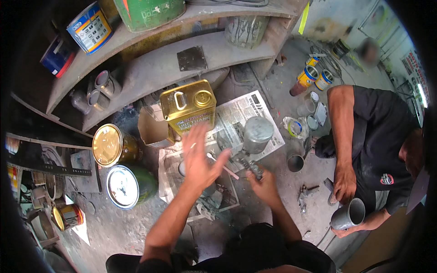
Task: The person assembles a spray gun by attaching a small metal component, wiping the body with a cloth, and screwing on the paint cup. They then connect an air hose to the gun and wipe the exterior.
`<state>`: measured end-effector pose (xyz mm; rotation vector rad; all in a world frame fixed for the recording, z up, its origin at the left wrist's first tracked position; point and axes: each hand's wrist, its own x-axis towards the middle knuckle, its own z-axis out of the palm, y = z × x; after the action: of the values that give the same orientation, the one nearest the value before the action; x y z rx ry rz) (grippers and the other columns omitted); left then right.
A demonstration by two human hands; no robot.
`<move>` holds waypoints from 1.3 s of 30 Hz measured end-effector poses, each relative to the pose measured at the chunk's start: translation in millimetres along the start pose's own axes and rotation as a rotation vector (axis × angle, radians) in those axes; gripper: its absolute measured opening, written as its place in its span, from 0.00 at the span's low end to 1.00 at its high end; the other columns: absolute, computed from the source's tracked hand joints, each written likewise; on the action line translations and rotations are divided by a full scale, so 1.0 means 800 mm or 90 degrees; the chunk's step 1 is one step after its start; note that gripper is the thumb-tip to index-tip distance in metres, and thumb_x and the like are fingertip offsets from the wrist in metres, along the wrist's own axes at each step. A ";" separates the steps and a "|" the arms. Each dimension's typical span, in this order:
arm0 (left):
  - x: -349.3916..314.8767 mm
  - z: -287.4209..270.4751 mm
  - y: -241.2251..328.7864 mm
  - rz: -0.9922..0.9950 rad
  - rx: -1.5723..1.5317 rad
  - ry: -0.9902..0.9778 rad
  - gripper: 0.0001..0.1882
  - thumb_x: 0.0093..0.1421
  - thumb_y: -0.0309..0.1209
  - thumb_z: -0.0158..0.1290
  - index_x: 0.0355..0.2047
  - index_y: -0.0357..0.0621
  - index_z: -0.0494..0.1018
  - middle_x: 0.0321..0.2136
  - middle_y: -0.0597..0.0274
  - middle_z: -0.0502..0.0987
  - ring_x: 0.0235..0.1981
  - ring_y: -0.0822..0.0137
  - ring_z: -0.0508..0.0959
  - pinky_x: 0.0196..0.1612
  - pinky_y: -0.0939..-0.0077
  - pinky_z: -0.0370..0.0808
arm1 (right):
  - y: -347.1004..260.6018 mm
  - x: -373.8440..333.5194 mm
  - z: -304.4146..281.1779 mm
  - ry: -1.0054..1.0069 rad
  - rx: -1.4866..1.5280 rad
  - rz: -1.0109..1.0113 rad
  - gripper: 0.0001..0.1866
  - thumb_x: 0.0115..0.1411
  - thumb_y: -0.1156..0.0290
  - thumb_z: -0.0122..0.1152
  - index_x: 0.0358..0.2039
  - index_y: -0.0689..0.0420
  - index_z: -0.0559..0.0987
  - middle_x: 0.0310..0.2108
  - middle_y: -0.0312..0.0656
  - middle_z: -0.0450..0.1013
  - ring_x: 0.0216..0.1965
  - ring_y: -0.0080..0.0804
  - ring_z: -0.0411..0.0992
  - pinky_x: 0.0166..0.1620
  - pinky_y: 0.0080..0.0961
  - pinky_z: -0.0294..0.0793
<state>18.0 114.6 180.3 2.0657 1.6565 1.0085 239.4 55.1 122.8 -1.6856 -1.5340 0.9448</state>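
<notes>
My left hand [200,157] is raised with its fingers spread, holding nothing. It is in front of a gold rectangular metal can [188,102] with a handle and round cap; whether it touches the can I cannot tell. My right hand [265,185] is closed around a dark metal spray gun [247,164]. Just beyond the gun is a grey metal cup [258,135] over the newspaper [248,107]; whether the two are joined is unclear. Between my hands lies a thin pale stick [223,166]. My left hand and forearm partly hide a container behind them.
At right, another person's hand [344,184] and a grey cup [348,214] are close by. Another spray gun [304,199] lies on the floor. A gold-lidded can [108,145] and a green can [143,185] stand left. Shelves [150,84] run across the back.
</notes>
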 end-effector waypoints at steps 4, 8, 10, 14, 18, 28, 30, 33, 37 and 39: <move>-0.137 0.041 -0.071 -0.230 0.276 -0.290 0.44 0.53 0.64 0.58 0.59 0.42 0.71 0.66 0.37 0.58 0.66 0.32 0.57 0.67 0.34 0.48 | -0.018 0.093 -0.009 0.078 -0.078 -0.147 0.19 0.61 0.62 0.64 0.48 0.62 0.80 0.35 0.56 0.78 0.36 0.53 0.78 0.39 0.41 0.76; -0.163 0.086 -0.097 -0.218 0.181 -0.153 0.43 0.51 0.61 0.63 0.58 0.44 0.72 0.66 0.33 0.56 0.61 0.33 0.66 0.60 0.47 0.67 | -0.081 0.249 -0.008 0.083 -0.091 -0.157 0.22 0.61 0.56 0.63 0.47 0.62 0.81 0.35 0.59 0.79 0.39 0.55 0.78 0.40 0.42 0.77; -0.157 0.078 -0.089 -0.334 0.040 -0.138 0.44 0.50 0.59 0.64 0.60 0.45 0.69 0.65 0.32 0.57 0.56 0.34 0.71 0.54 0.49 0.74 | -0.115 0.318 0.002 0.082 -0.059 -0.186 0.23 0.62 0.53 0.63 0.44 0.62 0.80 0.30 0.55 0.79 0.33 0.49 0.80 0.37 0.40 0.77; -0.156 0.066 -0.088 -0.402 0.017 -0.112 0.59 0.45 0.53 0.71 0.68 0.38 0.51 0.59 0.31 0.65 0.52 0.35 0.75 0.50 0.52 0.77 | -0.184 0.394 0.022 0.042 0.020 -0.073 0.23 0.63 0.51 0.62 0.40 0.62 0.79 0.24 0.48 0.78 0.21 0.39 0.79 0.32 0.37 0.78; -0.175 0.087 -0.093 -0.469 -0.107 0.043 0.63 0.42 0.48 0.74 0.68 0.34 0.47 0.53 0.34 0.72 0.52 0.40 0.76 0.53 0.56 0.75 | -0.201 0.458 0.046 0.117 -0.048 -0.116 0.27 0.63 0.47 0.58 0.42 0.62 0.79 0.28 0.50 0.79 0.29 0.42 0.79 0.38 0.40 0.77; -0.185 0.097 -0.106 -0.508 -0.280 0.048 0.52 0.43 0.44 0.74 0.61 0.37 0.57 0.46 0.47 0.79 0.47 0.51 0.81 0.50 0.62 0.77 | -0.164 0.560 0.083 0.228 -0.379 -0.192 0.40 0.61 0.36 0.51 0.49 0.66 0.78 0.46 0.62 0.77 0.50 0.64 0.74 0.55 0.49 0.71; -0.180 0.096 -0.114 -0.509 -0.284 0.057 0.49 0.43 0.44 0.74 0.58 0.38 0.60 0.44 0.48 0.80 0.45 0.52 0.82 0.48 0.62 0.77 | -0.165 0.554 0.086 0.224 -0.345 -0.182 0.42 0.60 0.35 0.52 0.52 0.67 0.75 0.47 0.64 0.76 0.51 0.64 0.73 0.55 0.49 0.71; -0.185 0.084 -0.116 -0.511 -0.268 0.079 0.48 0.42 0.42 0.75 0.57 0.39 0.60 0.44 0.48 0.79 0.44 0.53 0.82 0.46 0.62 0.78 | -0.180 0.527 0.086 0.223 -0.353 -0.163 0.45 0.59 0.36 0.56 0.58 0.68 0.68 0.49 0.66 0.74 0.53 0.64 0.72 0.57 0.47 0.69; -0.193 0.058 -0.120 -0.521 -0.273 0.098 0.48 0.40 0.38 0.75 0.57 0.38 0.59 0.46 0.50 0.77 0.47 0.58 0.80 0.50 0.64 0.76 | -0.146 0.494 0.071 0.348 -0.383 -0.342 0.47 0.56 0.37 0.61 0.60 0.67 0.67 0.56 0.64 0.69 0.57 0.60 0.69 0.59 0.45 0.68; -0.200 0.042 -0.129 -0.533 -0.272 0.125 0.49 0.40 0.37 0.75 0.58 0.36 0.58 0.47 0.52 0.76 0.47 0.62 0.78 0.52 0.66 0.75 | -0.156 0.431 0.072 0.390 -0.316 -0.465 0.48 0.54 0.41 0.66 0.63 0.65 0.65 0.58 0.60 0.69 0.59 0.54 0.68 0.59 0.44 0.67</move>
<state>-47.3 -0.4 38.9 0.8760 1.9095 1.1204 143.2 410.3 172.0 -1.3316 -1.7900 -0.3281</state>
